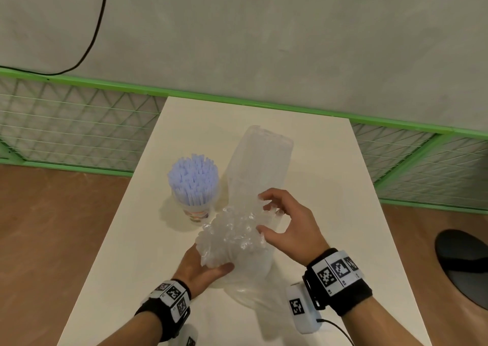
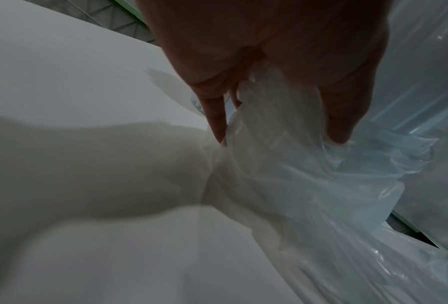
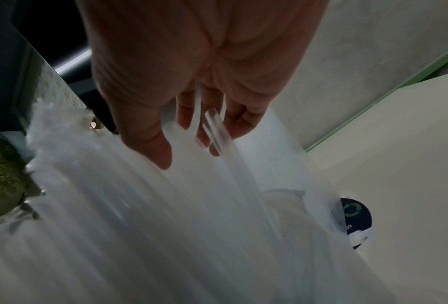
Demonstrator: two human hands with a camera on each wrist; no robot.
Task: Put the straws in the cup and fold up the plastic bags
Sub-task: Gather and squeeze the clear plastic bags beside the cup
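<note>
A clear cup holding several pale blue straws stands upright at the table's middle left. Beside it a long clear plastic bag lies lengthwise on the table. A bundle of clear straws pokes out of the bag's near part. My left hand grips the bunched bag round that bundle from below. My right hand is at the bundle's top end, and a few clear straws pass between its curled fingers.
The white table is narrow, with wooden floor on both sides. A green mesh fence runs behind it, and a black cable hangs on the wall. A dark round object lies on the floor at the right.
</note>
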